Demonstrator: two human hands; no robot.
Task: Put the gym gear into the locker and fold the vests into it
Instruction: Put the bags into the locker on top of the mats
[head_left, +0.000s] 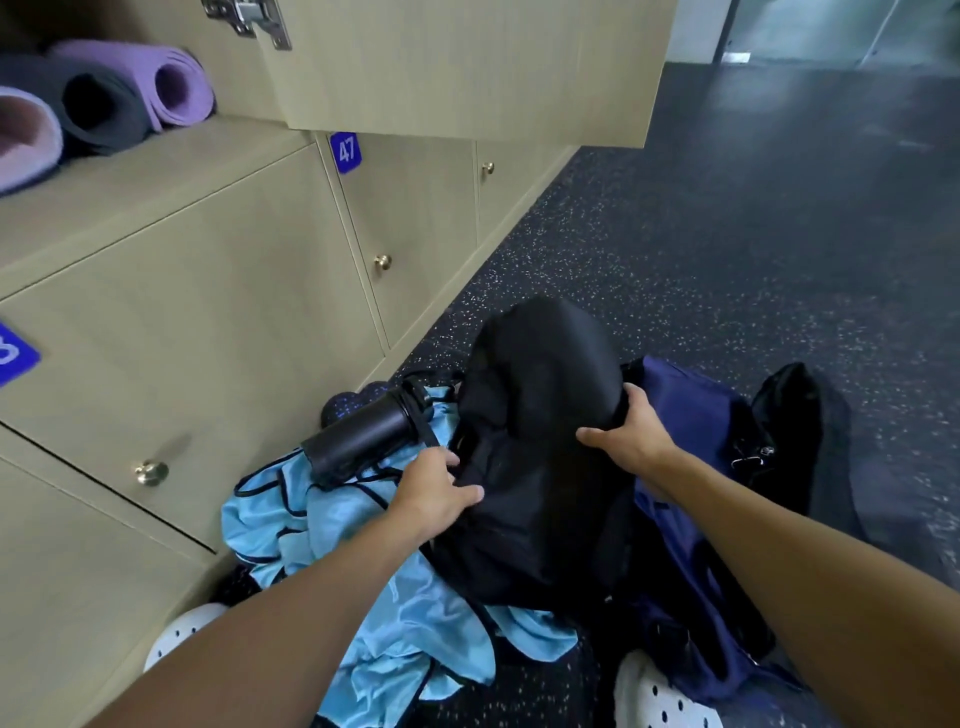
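Both hands on a black bag (535, 441) that stands bulging on the speckled dark floor (727, 234), just in front of the locker bank. Left hand (434, 491) grips the bag's left side, fingers (467, 493) curled shut into the black fabric. Right hand (631, 434) clamps the bag's right side, thumb across the front, fingers wrapped over the edge. Pile of light blue vests (395, 613) with dark trim lies crumpled on the floor between the bag and the lockers, partly under the bag and under the left forearm. A black bottle (363, 431) lies on its side on top of the vests, touching the bag's left edge, cap toward the bag. A navy bag (685, 519) sits slumped against the black bag's right side, under the right forearm. Open locker (130, 171) at upper left holds three rolled mats (104, 104): purple, dark grey, pink, lying side by side. Its door (467, 67) hangs open above the closed locker marked 47 (345, 151). White perforated shoes (660, 701) at the bottom edge.
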